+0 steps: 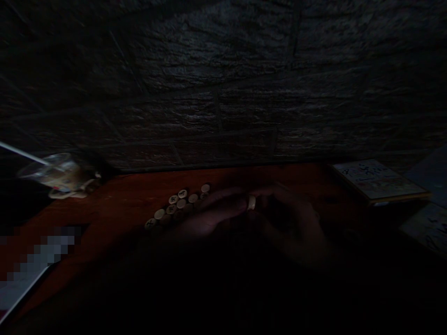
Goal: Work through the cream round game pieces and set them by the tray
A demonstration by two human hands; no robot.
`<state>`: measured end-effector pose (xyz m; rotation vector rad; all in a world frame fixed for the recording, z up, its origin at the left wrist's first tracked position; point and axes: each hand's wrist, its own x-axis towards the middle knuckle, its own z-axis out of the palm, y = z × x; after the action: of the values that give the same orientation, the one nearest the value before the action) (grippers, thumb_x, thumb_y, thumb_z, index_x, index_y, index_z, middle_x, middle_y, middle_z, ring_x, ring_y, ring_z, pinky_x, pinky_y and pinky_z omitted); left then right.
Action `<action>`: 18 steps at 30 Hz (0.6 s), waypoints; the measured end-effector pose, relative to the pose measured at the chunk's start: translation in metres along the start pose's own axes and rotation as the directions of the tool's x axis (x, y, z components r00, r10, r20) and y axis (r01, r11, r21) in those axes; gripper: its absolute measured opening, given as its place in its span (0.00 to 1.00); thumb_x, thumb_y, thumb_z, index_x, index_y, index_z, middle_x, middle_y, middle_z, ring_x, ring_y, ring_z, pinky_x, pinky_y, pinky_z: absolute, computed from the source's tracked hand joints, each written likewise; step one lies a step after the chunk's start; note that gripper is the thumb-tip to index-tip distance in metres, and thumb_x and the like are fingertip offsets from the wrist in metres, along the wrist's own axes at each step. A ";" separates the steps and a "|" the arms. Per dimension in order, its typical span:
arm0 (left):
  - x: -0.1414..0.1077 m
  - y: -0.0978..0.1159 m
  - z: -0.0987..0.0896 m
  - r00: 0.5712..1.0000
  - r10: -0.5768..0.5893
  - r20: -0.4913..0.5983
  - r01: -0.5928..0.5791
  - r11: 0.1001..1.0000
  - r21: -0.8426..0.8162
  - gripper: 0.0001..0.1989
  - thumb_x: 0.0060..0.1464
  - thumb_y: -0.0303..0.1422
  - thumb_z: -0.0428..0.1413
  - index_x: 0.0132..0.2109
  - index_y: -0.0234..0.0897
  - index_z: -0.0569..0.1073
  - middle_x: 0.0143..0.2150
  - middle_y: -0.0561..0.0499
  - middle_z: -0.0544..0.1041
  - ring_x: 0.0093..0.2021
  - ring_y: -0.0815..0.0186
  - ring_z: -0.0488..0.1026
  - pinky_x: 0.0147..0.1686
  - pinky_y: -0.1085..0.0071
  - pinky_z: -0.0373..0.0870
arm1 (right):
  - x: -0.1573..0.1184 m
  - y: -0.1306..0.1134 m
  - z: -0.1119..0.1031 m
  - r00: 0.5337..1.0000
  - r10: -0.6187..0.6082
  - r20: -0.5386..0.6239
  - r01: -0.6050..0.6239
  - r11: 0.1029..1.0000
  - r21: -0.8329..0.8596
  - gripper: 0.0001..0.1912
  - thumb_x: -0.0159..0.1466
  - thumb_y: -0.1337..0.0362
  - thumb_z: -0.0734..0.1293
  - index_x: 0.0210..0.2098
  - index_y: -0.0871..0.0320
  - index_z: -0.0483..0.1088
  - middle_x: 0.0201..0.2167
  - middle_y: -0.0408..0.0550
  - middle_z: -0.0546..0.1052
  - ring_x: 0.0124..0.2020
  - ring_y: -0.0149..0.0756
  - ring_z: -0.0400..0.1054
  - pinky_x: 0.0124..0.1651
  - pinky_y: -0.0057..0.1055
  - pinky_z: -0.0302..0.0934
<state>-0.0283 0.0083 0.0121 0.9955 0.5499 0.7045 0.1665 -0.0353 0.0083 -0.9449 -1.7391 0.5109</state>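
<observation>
The picture is very dark. A pale round Chinese chess piece (251, 202) stands on its edge between my two hands. My left hand (209, 216) reaches in from the left, its thumb and fingers closed up against the piece. From the right, my right hand (296, 214) curls round with its fingertips at the same piece. Shadow hides the lower part of both hands and whatever else lies between the fingers. Just left of my left hand, several Chinese chess pieces (171, 209) lie flat in a loose cluster, some showing black characters and some plain.
The reddish wooden table (129, 195) meets a stone-block wall (237, 107) at the back. A clear cup (64, 172) with a straw stands at the left edge. A flat box (379, 179) with writing lies at right. A pixelated flat thing (38, 265) is at lower left.
</observation>
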 end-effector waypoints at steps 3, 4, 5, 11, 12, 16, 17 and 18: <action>0.000 0.001 -0.001 0.999 -0.022 0.035 0.022 1.000 0.004 0.13 0.60 0.35 0.66 0.50 0.35 0.82 0.46 0.43 0.83 0.45 0.60 0.80 0.51 0.63 0.71 | 0.000 0.000 0.000 1.000 0.003 0.002 -0.003 1.000 0.008 0.07 0.65 0.65 0.72 0.44 0.53 0.76 0.32 0.42 0.76 0.32 0.32 0.71 0.33 0.30 0.66; 0.000 0.001 -0.002 0.999 -0.029 0.034 0.028 0.999 0.021 0.13 0.60 0.36 0.66 0.50 0.35 0.82 0.45 0.43 0.82 0.45 0.59 0.79 0.51 0.63 0.71 | 0.000 0.000 0.001 1.000 0.000 0.000 0.000 1.000 0.012 0.07 0.65 0.65 0.72 0.44 0.53 0.76 0.32 0.42 0.76 0.32 0.32 0.72 0.33 0.30 0.66; 0.000 0.001 -0.002 0.999 -0.034 0.022 0.033 0.999 0.043 0.14 0.60 0.37 0.66 0.50 0.34 0.82 0.45 0.43 0.82 0.45 0.59 0.79 0.51 0.63 0.71 | 0.000 0.000 0.001 1.000 -0.004 -0.003 0.004 1.000 0.014 0.08 0.65 0.66 0.72 0.44 0.53 0.76 0.33 0.42 0.76 0.33 0.33 0.72 0.34 0.30 0.66; -0.001 0.003 -0.002 0.999 -0.045 -0.020 0.047 0.997 0.066 0.12 0.57 0.37 0.69 0.46 0.35 0.84 0.42 0.48 0.83 0.44 0.61 0.79 0.48 0.66 0.70 | 0.000 0.003 0.001 0.998 -0.058 -0.012 0.058 0.998 0.016 0.11 0.63 0.70 0.72 0.44 0.53 0.74 0.34 0.42 0.76 0.35 0.32 0.73 0.36 0.30 0.67; -0.001 0.004 -0.001 0.998 -0.057 -0.021 0.058 0.996 0.068 0.13 0.56 0.38 0.69 0.45 0.36 0.84 0.41 0.48 0.83 0.43 0.63 0.79 0.47 0.67 0.71 | 0.000 0.003 0.002 0.998 -0.064 -0.011 0.064 0.998 0.018 0.11 0.62 0.70 0.72 0.44 0.53 0.74 0.34 0.41 0.76 0.35 0.32 0.72 0.36 0.30 0.67; -0.003 0.006 0.003 0.995 -0.087 -0.047 0.091 0.991 0.101 0.12 0.56 0.38 0.70 0.44 0.36 0.84 0.41 0.46 0.83 0.42 0.63 0.79 0.46 0.67 0.71 | 0.000 0.004 0.002 0.998 -0.066 -0.010 0.066 0.997 0.033 0.12 0.62 0.71 0.72 0.45 0.54 0.74 0.35 0.41 0.76 0.35 0.31 0.73 0.37 0.29 0.67; -0.003 0.006 0.003 0.995 -0.085 -0.058 0.090 0.991 0.099 0.12 0.56 0.37 0.70 0.44 0.35 0.84 0.42 0.46 0.84 0.42 0.62 0.79 0.46 0.67 0.71 | 0.000 0.004 0.002 0.998 -0.062 -0.009 0.062 0.997 0.038 0.13 0.62 0.71 0.72 0.45 0.54 0.75 0.35 0.42 0.76 0.36 0.31 0.73 0.37 0.29 0.68; -0.004 0.005 0.004 0.994 -0.081 -0.068 0.087 0.992 0.089 0.12 0.56 0.36 0.70 0.45 0.35 0.84 0.42 0.45 0.84 0.42 0.62 0.80 0.47 0.67 0.71 | 0.000 0.004 0.003 0.998 -0.057 -0.010 0.057 0.997 0.043 0.12 0.62 0.71 0.73 0.45 0.54 0.75 0.36 0.42 0.77 0.36 0.32 0.73 0.38 0.30 0.68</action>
<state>-0.0293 0.0054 0.0188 1.0317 0.6823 0.6422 0.1654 -0.0325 0.0046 -0.8633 -1.7352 0.5045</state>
